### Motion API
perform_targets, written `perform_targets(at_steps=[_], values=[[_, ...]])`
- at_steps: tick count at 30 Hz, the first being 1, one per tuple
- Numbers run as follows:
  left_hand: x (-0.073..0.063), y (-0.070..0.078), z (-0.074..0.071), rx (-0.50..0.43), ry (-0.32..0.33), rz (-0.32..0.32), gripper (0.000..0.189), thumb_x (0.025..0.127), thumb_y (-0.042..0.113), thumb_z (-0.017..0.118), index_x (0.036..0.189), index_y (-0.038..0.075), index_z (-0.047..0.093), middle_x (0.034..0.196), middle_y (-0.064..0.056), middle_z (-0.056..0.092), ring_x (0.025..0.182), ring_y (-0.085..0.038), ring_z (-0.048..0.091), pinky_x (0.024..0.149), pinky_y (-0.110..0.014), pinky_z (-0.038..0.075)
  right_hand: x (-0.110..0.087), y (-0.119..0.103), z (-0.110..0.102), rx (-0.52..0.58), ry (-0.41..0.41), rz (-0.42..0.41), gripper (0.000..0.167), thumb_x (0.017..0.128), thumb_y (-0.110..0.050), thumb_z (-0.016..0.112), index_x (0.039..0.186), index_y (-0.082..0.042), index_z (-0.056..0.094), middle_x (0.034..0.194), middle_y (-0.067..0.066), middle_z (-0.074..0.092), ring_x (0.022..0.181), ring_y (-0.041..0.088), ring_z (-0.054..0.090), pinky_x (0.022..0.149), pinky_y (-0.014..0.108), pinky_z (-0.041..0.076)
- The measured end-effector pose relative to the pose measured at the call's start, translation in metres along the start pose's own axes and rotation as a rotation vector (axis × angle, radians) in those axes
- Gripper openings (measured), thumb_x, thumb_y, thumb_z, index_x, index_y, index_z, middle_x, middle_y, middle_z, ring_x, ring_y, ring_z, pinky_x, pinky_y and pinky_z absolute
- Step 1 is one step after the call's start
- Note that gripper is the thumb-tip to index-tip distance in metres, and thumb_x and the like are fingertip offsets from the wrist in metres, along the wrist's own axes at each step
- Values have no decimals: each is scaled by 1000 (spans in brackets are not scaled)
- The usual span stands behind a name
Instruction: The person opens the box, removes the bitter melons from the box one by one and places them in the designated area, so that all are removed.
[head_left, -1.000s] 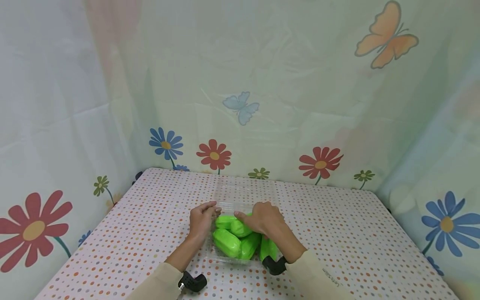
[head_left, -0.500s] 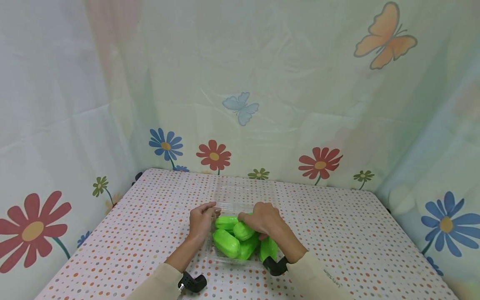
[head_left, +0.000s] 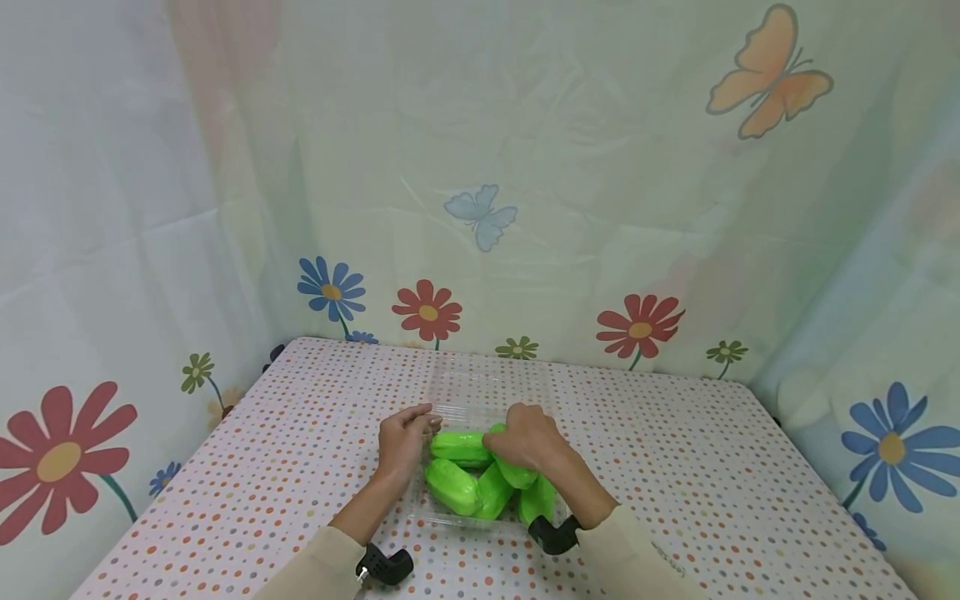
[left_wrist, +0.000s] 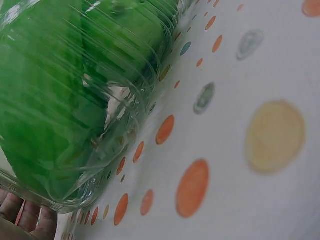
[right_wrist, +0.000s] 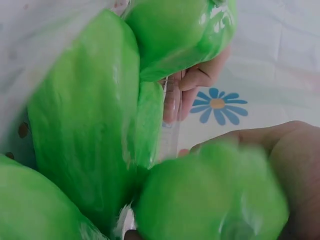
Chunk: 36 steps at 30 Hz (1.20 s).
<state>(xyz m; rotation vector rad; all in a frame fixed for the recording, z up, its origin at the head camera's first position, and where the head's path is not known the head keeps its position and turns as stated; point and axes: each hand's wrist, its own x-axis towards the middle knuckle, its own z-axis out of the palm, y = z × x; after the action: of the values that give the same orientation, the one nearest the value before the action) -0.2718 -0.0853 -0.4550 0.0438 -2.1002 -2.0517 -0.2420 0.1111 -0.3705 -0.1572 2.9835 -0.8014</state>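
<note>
A hinged clear plastic box (head_left: 442, 521) holds several glossy, bright green, oblong fruit-like pieces with soft ridges. My left hand (head_left: 402, 440) grips the box's far left corner; in the right wrist view its fingers (right_wrist: 172, 102) show through the clear wall. Over the right part of the box, my right hand (head_left: 531, 437) holds one green oblong piece (head_left: 517, 473), which appears blurred and close up in the right wrist view. One piece (head_left: 459, 447) lies crosswise at the back left, another (head_left: 453, 487) at the front left. The right fingertips are mostly hidden behind the held piece.
The box's clear lid (head_left: 487, 383) lies folded back behind it. A dotted cloth covers the table (head_left: 660, 450). Printed curtains (head_left: 570, 250) stand at the back and both sides. A black wrist device (head_left: 388, 565) is on the left wrist, another (head_left: 553, 535) on the right.
The piece in my right hand has shifted right and swung its near end toward me, uncovering more of the back left piece. My left hand has stayed in place.
</note>
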Motion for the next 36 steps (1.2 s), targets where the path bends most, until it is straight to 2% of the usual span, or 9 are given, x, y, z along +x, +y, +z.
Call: perform_targets(at_steps=[5,8,11,14,24,28,31,35,36], values=[[0,0,0,6,3,-3,36,99,7,50,129,-7,64,111,-21,74,103,-30,72,89,-37,59,-2,1,-1,9,-19,-42,26,85,-22,66,65,-11,54,58,1,46,45,11,38,39,23,33],[0,0,0,3,2,-3,35,100,9,51,128,-6,64,111,-21,74,103,-30,72,89,-37,59,-2,2,-1,4,-24,-67,20,86,-21,64,81,-2,64,64,5,50,48,13,41,42,25,35],[1,0,0,-3,2,-1,34,101,10,53,128,-6,65,110,-21,74,103,-29,72,90,-37,59,-2,3,-1,5,-36,-89,31,88,-21,63,103,6,67,69,6,53,50,14,43,44,26,37],[1,0,0,-4,3,1,34,101,11,54,128,-6,65,109,-19,75,103,-29,72,90,-38,59,-3,4,-1,10,-45,-104,40,90,-19,61,118,9,64,71,6,53,52,14,43,45,27,37],[0,0,0,1,2,1,35,99,8,52,128,-7,64,110,-20,75,102,-30,72,89,-38,59,-6,8,-3,35,-47,-134,43,93,-17,60,128,9,60,78,8,56,56,15,49,47,28,43],[-1,0,0,-2,-1,-4,34,100,10,55,128,-6,65,109,-18,75,104,-30,72,91,-38,59,-8,12,-3,21,-37,-153,44,94,-17,59,133,6,60,100,13,66,67,17,51,56,31,43],[0,0,0,-8,-3,-2,34,100,11,56,128,-6,65,108,-18,75,104,-30,72,90,-39,59,-8,14,-4,47,-42,-136,47,96,-18,55,138,1,58,105,15,67,61,17,51,53,30,43],[1,-1,0,-21,-3,2,35,98,6,53,128,-8,64,109,-19,75,104,-31,72,89,-37,59,-8,14,-4,131,-49,-118,48,97,-18,50,143,-3,56,105,14,67,42,13,44,39,25,38],[1,0,0,-24,-3,0,35,98,5,52,128,-8,64,109,-19,75,104,-31,72,89,-37,59,-8,15,-4,146,-45,-121,48,98,-18,49,143,-3,56,108,14,67,41,12,42,38,24,37]])
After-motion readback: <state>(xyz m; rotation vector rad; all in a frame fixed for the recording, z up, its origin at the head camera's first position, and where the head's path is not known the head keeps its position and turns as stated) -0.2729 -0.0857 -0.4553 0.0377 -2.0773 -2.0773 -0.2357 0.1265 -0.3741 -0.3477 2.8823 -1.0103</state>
